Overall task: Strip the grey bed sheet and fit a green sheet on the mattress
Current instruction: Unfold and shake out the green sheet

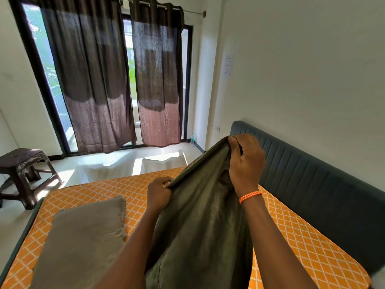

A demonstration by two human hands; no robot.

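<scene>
Here the mattress (291,232) lies bare, its orange cover crossed by a white diamond lattice, and it sits in a dark bed frame with a ribbed grey-blue headboard (312,176) along the white wall on the right. Beyond the bed the pale floor (116,161) catches patches of sunlight. Two brown curtains (100,80) hang from a rod across a tall black-framed window, with a gap between them showing greenery outside. A dark plastic stool (23,170) stands at the left, and a small bottle (192,137) stands on the floor by the window corner. A sheet of paper (228,65) is stuck to the wall; its print is too small to read.

The lower edge of the view cuts off both forearms and the bottom of the cloth, so how far it hangs cannot be told.

The green sheet (200,226) is olive, soft and creased, lifted above the middle of the mattress. The right hand (245,163), with an orange cord at the wrist, pinches its top edge high up; the left hand (159,193) grips the same edge lower down, so the hem runs taut between them. A folded greyish-brown cloth (83,236) lies flat on the mattress at the left.
</scene>
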